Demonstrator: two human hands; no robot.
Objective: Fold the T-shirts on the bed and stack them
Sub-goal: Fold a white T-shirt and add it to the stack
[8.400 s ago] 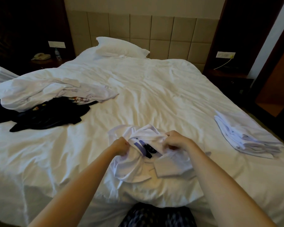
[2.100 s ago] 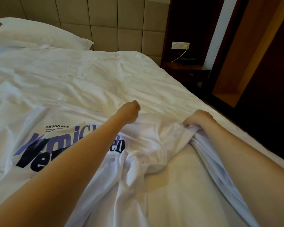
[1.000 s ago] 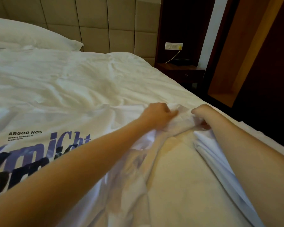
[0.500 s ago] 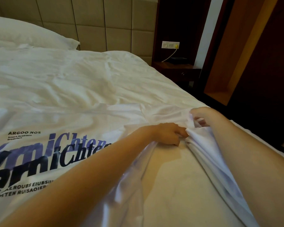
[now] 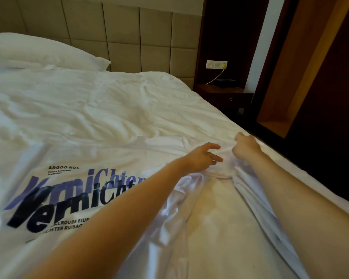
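Observation:
A white T-shirt [image 5: 73, 190] with a large purple and black print lies spread across the bed [image 5: 109, 109], print side up. Its right part is bunched into folds near the bed's right edge. My right hand [image 5: 245, 147] grips a gathered bit of that cloth in a closed fist. My left hand [image 5: 205, 156] reaches across beside it with its fingers spread and loosely extended over the cloth, holding nothing that I can see. The stack of folded shirts is out of view.
A white pillow [image 5: 44, 51] lies against the padded headboard [image 5: 129, 37] at the back left. A dark nightstand [image 5: 224, 93] with a wall socket and cable stands right of the bed. The bed's right edge drops to a dark floor.
My left hand has lifted off the cloth and spread its fingers, moving slightly farther up the bed. My right hand keeps its grip on the bunched fabric and has moved a little to the right.

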